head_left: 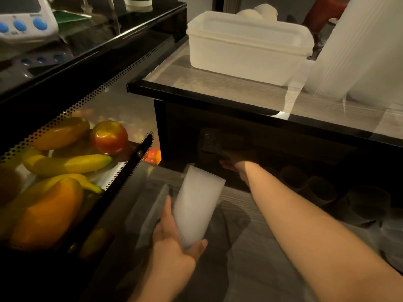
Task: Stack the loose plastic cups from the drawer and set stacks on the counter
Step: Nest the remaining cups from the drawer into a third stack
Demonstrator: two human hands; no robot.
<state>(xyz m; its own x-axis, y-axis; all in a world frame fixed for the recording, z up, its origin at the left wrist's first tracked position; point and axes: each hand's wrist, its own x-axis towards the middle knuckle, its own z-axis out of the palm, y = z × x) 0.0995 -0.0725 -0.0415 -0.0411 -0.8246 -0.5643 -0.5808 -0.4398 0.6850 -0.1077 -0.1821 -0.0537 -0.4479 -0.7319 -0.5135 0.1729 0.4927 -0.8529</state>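
Keep your left hand (174, 238) gripping the one cup stack (197, 205) over the drawer (250, 247) front while your right hand (236, 163), its fingers hidden in shadow, feels for one loose cup under the counter (218, 88) edge, where two tall stacks (353, 46) already stand.

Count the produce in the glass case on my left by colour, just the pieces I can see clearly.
Red: 1, apple
Yellow: 2, bananas
Orange: 2, pepper and rounded piece
Total: 5; dim pieces lower down left out.
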